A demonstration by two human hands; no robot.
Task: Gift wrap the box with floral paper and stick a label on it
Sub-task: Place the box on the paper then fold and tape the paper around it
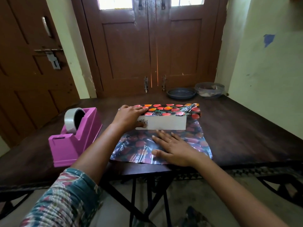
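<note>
Surface: a dark wooden table [237, 128] set against brown double doors [150, 46].
Left fingers: your left hand [129, 116] grips the left end of the box [165, 123]. The fingers [141, 109] lie over its top and the thumb presses its white front face.
Right fingers: your right hand [173, 149] lies flat with straight, spread fingers. It holds nothing and only presses the sheet down.
Paper: the floral paper [170, 110] is folded over the box top from the far side. Its near half lies under your right palm, just in front of the box.
Box position: it sits mid-table, touching your left fingers and just beyond your right fingertips.
Further out: a pink tape dispenser [73, 138] stands near your left forearm. Two bowls [181, 94] sit well apart at the back.
Label: none that I can see.
Risk, slip: if you lift your left hand, the glossy top flap may spring back, since no tape shows on it.
Risk, skew: if you pull the near half up unevenly, the box may shift and the edges meet crooked.
Risk, crease: the sheet is already wrinkled at the far right corner, so hard tugging could tear it.
</note>
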